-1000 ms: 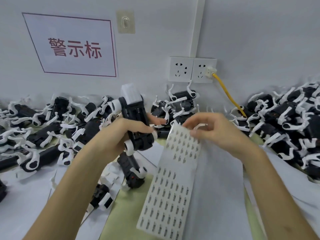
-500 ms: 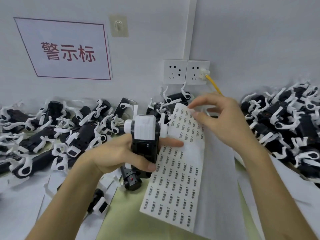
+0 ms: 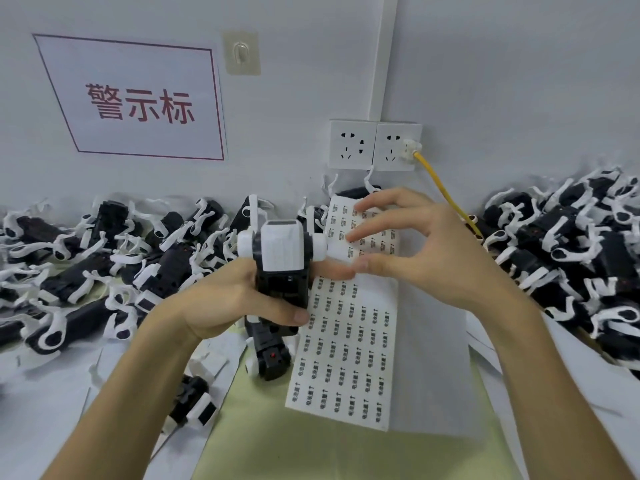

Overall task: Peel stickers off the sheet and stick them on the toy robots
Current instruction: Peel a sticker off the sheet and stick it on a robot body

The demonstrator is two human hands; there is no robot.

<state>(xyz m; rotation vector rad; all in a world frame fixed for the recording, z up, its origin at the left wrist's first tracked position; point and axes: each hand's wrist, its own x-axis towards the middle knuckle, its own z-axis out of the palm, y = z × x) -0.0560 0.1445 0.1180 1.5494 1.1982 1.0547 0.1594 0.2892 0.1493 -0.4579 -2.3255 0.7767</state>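
Observation:
My left hand (image 3: 221,303) grips a black and white toy robot (image 3: 282,258) upright at the centre, its white block on top. The white sticker sheet (image 3: 346,358), printed with rows of small black labels, lies just right of it on the green mat (image 3: 311,445); its far end curls up off the table. My right hand (image 3: 433,254) is at that raised end, thumb below and forefinger above, pinching the sheet near the robot's right side. Whether a single sticker is lifted I cannot tell.
Heaps of black and white toy robots lie along the wall on the left (image 3: 104,258) and on the right (image 3: 571,258). Two more robots (image 3: 270,355) (image 3: 194,400) lie below my left hand. A yellow cable (image 3: 446,195) runs down from the wall socket (image 3: 353,143).
My left hand turned the robot upright and brought it toward the sheet. My right hand lifted the sheet's far end, then came down to pinch it beside the robot.

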